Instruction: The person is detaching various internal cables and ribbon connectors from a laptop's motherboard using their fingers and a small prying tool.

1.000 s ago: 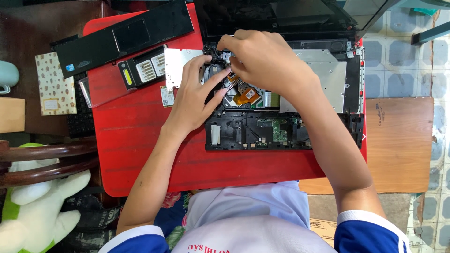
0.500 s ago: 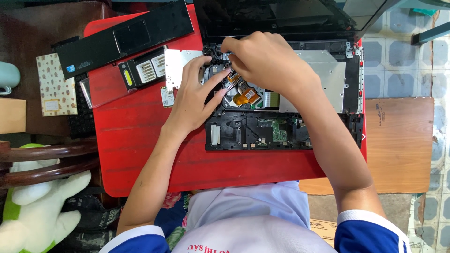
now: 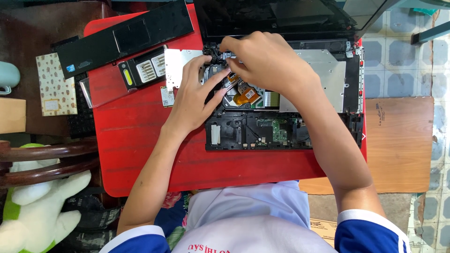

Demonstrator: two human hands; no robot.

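So the opened-up laptop base (image 3: 281,126) sits on a red table (image 3: 140,140), lid tilted back at the far edge, with the green circuit board (image 3: 280,131) and an orange flex cable (image 3: 246,96) showing inside. Both hands work at its upper left corner — the left hand (image 3: 194,100) lies flat with fingers spread, fingertips pressing on the chassis, gripping nothing. The right hand (image 3: 269,63) is curled over the same spot; can't tell what it pinches. Off to the left lie the black palmrest panel (image 3: 124,40) and a battery pack (image 3: 143,70).
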